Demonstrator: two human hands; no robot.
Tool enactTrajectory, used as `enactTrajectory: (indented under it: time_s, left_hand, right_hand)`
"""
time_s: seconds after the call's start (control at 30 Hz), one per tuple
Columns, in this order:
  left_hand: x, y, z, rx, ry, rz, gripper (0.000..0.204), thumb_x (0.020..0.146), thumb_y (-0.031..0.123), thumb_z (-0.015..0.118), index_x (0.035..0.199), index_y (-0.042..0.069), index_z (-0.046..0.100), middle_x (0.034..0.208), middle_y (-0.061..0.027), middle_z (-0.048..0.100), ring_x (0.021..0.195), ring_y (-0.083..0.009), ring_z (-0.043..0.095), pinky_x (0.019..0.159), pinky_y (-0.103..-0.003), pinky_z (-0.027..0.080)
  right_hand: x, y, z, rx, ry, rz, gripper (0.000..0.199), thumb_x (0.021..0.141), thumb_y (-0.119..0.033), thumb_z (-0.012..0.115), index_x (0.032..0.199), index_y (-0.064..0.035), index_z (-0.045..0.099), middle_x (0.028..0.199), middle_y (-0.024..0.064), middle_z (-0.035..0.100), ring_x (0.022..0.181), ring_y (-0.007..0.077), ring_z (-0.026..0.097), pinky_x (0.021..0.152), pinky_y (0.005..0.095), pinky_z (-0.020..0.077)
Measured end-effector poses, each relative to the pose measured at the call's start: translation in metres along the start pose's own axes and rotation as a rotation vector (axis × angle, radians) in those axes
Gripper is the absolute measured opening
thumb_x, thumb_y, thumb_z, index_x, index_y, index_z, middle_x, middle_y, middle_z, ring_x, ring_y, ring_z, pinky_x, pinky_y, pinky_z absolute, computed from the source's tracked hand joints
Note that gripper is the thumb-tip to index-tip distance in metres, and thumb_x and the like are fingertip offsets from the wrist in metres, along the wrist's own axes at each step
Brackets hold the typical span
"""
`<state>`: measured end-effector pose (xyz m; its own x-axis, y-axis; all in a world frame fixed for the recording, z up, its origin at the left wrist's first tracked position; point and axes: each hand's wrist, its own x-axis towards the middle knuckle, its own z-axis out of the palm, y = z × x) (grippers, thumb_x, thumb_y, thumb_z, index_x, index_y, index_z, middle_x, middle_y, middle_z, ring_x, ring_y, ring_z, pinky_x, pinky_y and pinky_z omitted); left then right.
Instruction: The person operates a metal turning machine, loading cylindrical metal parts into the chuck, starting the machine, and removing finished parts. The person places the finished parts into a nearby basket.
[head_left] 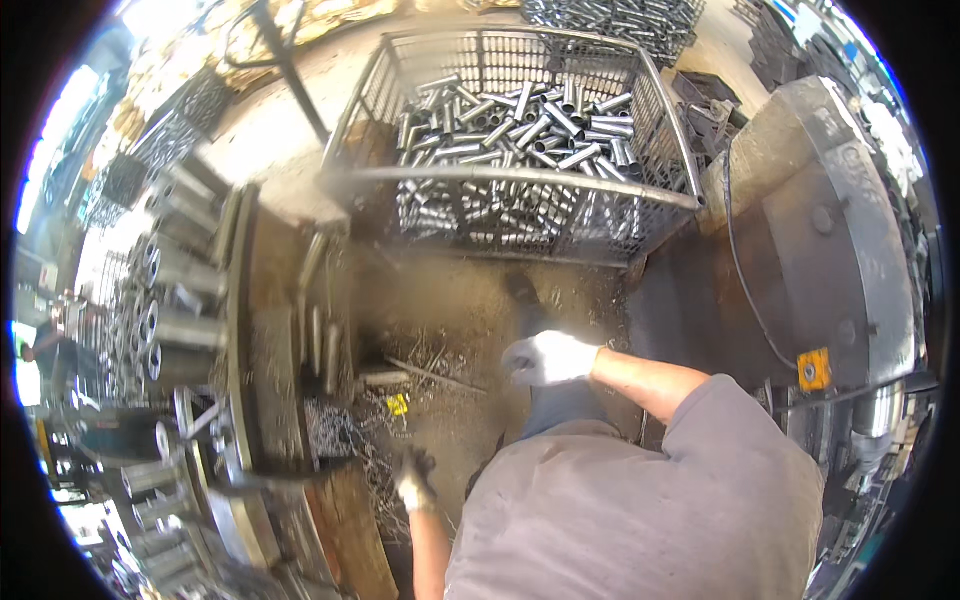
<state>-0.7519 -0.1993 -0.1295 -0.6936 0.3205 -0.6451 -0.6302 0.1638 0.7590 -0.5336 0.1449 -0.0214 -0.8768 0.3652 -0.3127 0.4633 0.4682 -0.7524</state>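
Observation:
My right hand (552,358), in a white glove, is held out in front of my body above the floor. Its fingers look curled in, and whatever they may hold cannot be made out. Lower and to the left hangs my left hand (413,480), in a glove with a white cuff and dark fingers. Those fingers look apart, with nothing seen in them. Metal shavings (345,430) lie nearest to the left hand, along with a small yellow piece (398,405). Ahead stands a wire-mesh crate (520,175) piled with short shiny metal tubes (540,125).
Larger metal tubes (185,330) are stacked at the left behind a metal-edged bench (240,330). To the right rises a big grey machine housing (770,250) with a cable and a yellow box (814,370). Another heap of tubes (615,25) lies beyond the crate.

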Motion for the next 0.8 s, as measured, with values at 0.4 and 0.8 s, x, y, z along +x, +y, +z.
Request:
enactTrajectory:
  time_s: [0.4, 0.8]
  left_hand:
    - [0.295, 0.186, 0.565, 1.217, -0.260, 1.261, 0.034, 0.093, 0.009, 0.072, 0.126, 0.001, 0.069, 0.129, -0.0229, 0.071, 0.118, -0.0438, 0.070, 0.101, -0.052, 0.058]
    - [0.315, 0.199, 0.605, 1.473, -0.473, 1.007, 0.034, 0.109, 0.029, 0.055, 0.124, 0.002, 0.070, 0.126, -0.0233, 0.074, 0.111, -0.0472, 0.069, 0.095, -0.060, 0.056]
  right_hand:
    - [0.282, 0.387, -0.460, 0.729, 0.653, 0.747, 0.084, 0.092, -0.041, 0.085, 0.159, -0.0034, 0.051, 0.128, 0.0183, 0.071, 0.108, 0.0306, 0.068, 0.102, 0.0406, 0.0579]
    - [0.479, 0.802, -0.572, 0.236, 0.784, 1.062, 0.101, 0.067, -0.076, 0.085, 0.133, -0.0002, 0.075, 0.118, 0.0217, 0.078, 0.106, 0.0301, 0.075, 0.090, 0.0423, 0.0602]
